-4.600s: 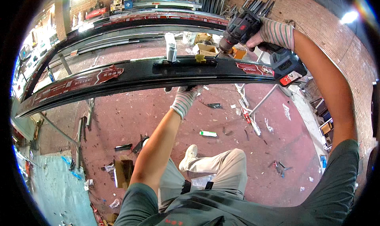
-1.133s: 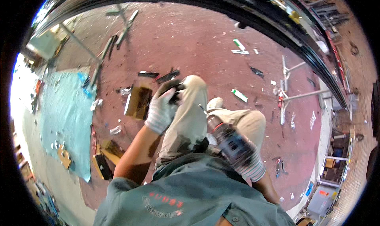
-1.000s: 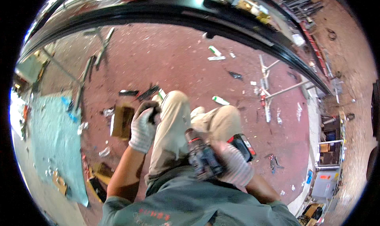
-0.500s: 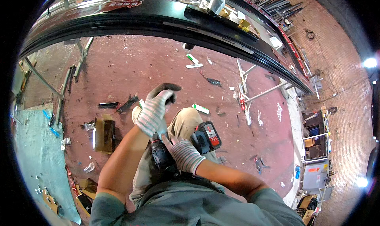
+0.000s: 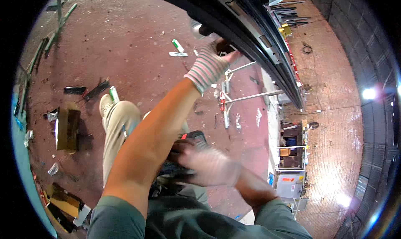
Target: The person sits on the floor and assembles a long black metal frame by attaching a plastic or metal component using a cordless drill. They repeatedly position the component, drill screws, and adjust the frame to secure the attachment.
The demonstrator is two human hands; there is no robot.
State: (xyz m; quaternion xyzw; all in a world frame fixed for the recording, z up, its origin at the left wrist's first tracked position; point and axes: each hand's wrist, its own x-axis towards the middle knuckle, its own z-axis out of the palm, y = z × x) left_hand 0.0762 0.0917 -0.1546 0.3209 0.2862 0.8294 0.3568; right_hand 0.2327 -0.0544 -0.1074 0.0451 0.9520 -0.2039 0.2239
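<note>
My left hand (image 5: pixel 207 69), in a striped glove with dark fingers, reaches up to the lower edge of a long black metal frame (image 5: pixel 255 38). Its fingers bend in under that edge and their tips are hidden, so I cannot see whether they grip it. My right hand (image 5: pixel 209 166) is smeared by motion at my waist, over a cordless drill (image 5: pixel 195 137) with a black and red battery. How its fingers lie on the drill is too blurred to see. My left forearm crosses in front of my knees.
Metal stand legs (image 5: pixel 250 97) rise beneath the frame on the right. On the reddish floor lie an open cardboard box (image 5: pixel 67 130), black scraps (image 5: pixel 96 90) and a green-and-white tube (image 5: pixel 177 46). A shelf with boxes (image 5: pixel 292 151) stands at the far right.
The view has swung to the right. My left hand has gone from above my knees up to the frame. My right hand has shifted and blurred near the drill.
</note>
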